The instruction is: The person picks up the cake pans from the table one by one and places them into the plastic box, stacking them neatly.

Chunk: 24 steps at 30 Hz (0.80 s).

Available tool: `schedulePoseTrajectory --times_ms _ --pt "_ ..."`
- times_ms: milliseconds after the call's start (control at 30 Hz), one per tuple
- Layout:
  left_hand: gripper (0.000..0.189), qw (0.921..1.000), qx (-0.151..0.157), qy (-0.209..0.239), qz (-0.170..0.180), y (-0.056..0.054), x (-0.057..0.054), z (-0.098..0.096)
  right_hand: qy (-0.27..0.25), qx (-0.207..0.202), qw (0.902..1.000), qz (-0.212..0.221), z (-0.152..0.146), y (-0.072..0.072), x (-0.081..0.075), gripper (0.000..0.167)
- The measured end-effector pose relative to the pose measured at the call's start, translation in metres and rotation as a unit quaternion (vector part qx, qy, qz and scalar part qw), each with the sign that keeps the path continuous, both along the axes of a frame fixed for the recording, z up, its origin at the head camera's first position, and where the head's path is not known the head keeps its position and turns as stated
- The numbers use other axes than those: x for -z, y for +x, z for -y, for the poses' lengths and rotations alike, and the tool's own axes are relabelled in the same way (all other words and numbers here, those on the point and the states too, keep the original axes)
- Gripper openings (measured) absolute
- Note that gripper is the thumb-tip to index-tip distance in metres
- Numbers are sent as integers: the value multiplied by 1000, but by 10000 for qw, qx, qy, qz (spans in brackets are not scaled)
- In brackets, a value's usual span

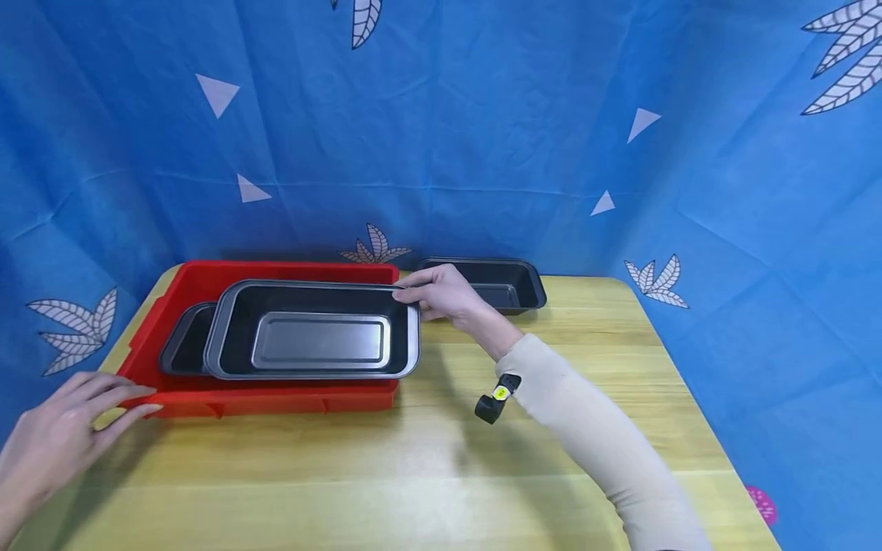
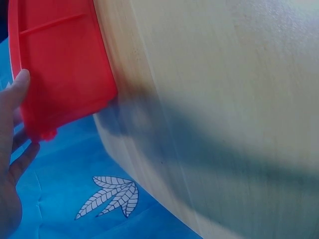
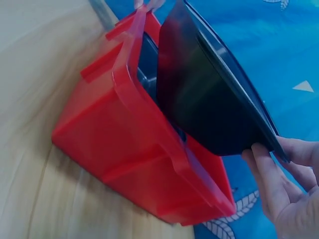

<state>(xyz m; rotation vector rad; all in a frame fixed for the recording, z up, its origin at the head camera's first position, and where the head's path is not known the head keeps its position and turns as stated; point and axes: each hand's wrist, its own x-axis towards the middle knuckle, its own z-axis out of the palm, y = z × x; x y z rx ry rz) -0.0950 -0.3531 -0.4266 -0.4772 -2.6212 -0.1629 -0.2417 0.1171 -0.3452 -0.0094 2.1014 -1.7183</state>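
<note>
Blue cloth behind. Wooden surface. Red bin on it, left. Held pan tilted over bin; right hand pinches its right rim, thumb against fingers. Back pan right of bin. Inner pan in bin. Left hand, part-curled, grips bin's near-left corner.

Behind the bare right hand, a close-fitting cream sleeve, creased toward the elbow, has at its cuff a small black wrist-worn device bearing a round bright-yellow sticker.
</note>
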Motion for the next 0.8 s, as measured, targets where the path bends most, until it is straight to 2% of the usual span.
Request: schedulePoseTrajectory --times_ms 500,667,800 --pt "97 9998 -72 -45 182 0 2 0 -60 -72 9999 -42 42 -10 11 29" --pt "45 9992 -222 -51 342 1 1 -1 -15 -41 10000 -75 53 -12 17 28" --pt "43 9992 -232 -40 335 1 0 -1 -85 8 10000 -28 62 -13 21 28"
